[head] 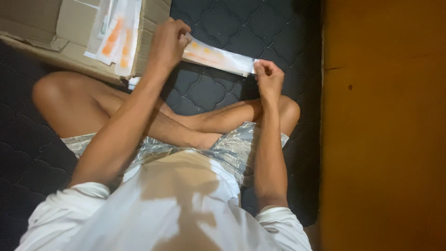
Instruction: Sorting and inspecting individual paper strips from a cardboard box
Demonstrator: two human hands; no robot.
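**Desk:** Item one, please. What do the hands have?

**Operator:** I log one long white packet [218, 58] with orange markings, flat, stretched between both hands above the mattress [209, 90]. My view has the left hand [168, 44] closed over the packet's far-left end, fingers curled round it. The right hand [268, 76] is pinched shut on the near-right end, thumb against the bent fingers. The packet runs slightly downhill from left to right.

**Desk:** Location?

**Operator:** Far middle of the view, just beyond the crossed legs [186, 121], clear of the mattress as far as I can tell.

**Desk:** Item two?

**Operator:** One open cardboard box [69, 23], far left, resting on the mattress beside the left knee. Inside it, a loose stack of similar white packets [116, 35] with orange markings, leaning against the box's right wall. The left hand sits just right of that wall.

**Desk:** Remainder?

**Operator:** Dark quilted mattress underneath everything. Person seated cross-legged, white shirt [186, 209], patterned shorts [232, 146]. A brown wall or panel [385, 125] fills the right side. I cannot tell what the packet contains.
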